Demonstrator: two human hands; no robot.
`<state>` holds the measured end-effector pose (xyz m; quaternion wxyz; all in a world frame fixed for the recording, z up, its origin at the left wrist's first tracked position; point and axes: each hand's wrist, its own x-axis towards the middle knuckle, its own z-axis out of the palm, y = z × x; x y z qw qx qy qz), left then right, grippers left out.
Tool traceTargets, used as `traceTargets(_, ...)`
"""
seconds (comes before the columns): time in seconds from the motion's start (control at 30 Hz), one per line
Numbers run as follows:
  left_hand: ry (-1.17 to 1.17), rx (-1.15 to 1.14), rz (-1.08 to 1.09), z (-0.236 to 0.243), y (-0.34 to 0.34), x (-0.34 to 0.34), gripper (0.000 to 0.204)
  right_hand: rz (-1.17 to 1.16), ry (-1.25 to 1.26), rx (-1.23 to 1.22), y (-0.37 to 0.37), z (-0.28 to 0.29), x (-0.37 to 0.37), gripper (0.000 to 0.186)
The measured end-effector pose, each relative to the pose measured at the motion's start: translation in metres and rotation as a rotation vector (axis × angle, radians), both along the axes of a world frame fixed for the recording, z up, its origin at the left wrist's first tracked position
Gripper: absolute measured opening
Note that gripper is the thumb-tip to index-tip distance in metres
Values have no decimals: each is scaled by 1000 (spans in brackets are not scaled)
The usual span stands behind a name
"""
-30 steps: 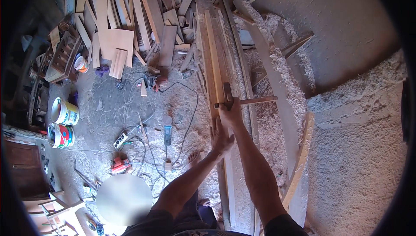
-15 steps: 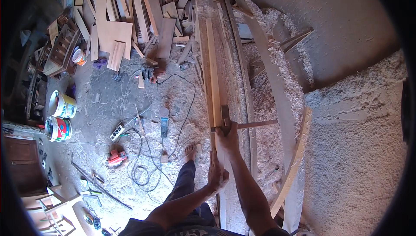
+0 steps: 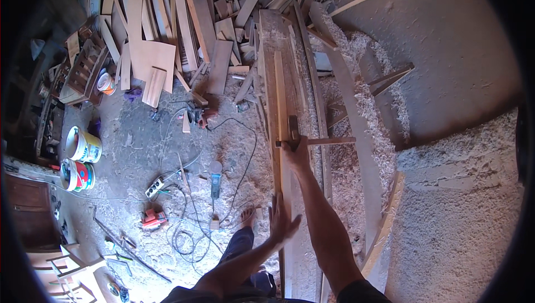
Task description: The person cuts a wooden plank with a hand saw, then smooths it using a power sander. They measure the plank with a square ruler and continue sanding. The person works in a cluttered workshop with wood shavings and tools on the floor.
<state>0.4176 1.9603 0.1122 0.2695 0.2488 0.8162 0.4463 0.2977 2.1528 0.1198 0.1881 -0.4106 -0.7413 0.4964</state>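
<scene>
A long, narrow light-wood strip [image 3: 280, 80] lies lengthwise on the dusty wooden workbench [image 3: 270, 22]. My right hand [image 3: 295, 152] is closed around a wooden marking gauge [image 3: 331, 141], whose stem crosses the strip and sticks out to the right. The gauge's upright block rests beside the strip's right side, just beyond my fingers. Nearer to me, my left hand [image 3: 283, 224] lies along the strip with its fingers stretched out and the thumb apart. Part of the strip is hidden under both hands.
Boards and offcuts [image 3: 192, 13] pile up at the far end. On the floor at left are a power strip [image 3: 154, 187], an angle grinder [image 3: 215, 183], looping cables, a red tool [image 3: 154, 219] and paint buckets [image 3: 83, 144]. A shavings-covered plank [image 3: 356, 108] runs along the right.
My right hand has moved away from me along the strip with the marking gauge. The left thumb has spread out from the fingers. The whole view has shifted slightly.
</scene>
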Motion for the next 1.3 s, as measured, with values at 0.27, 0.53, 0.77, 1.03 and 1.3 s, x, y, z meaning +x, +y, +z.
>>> traceTargets(0.27, 133, 150, -15, 9, 102, -141, 82, -10, 6, 21, 3, 3, -15, 59)
traceTargets(0.53, 249, 131, -29, 4, 104, -129, 91, -44, 65, -17, 129, -1, -172, 58)
traceTargets(0.77, 238, 123, 4, 15, 110, -136, 92, -15, 72, 53, 198, -12, -305, 54)
traceTargets(1.03, 298, 100, 29, 0, 108, -149, 95, -11, 191, 18, 212, -27, -364, 44)
traceTargets(1.3, 117, 173, 11, -33, 106, -146, 121, -107, 272, -16, 85, 20, -135, 57)
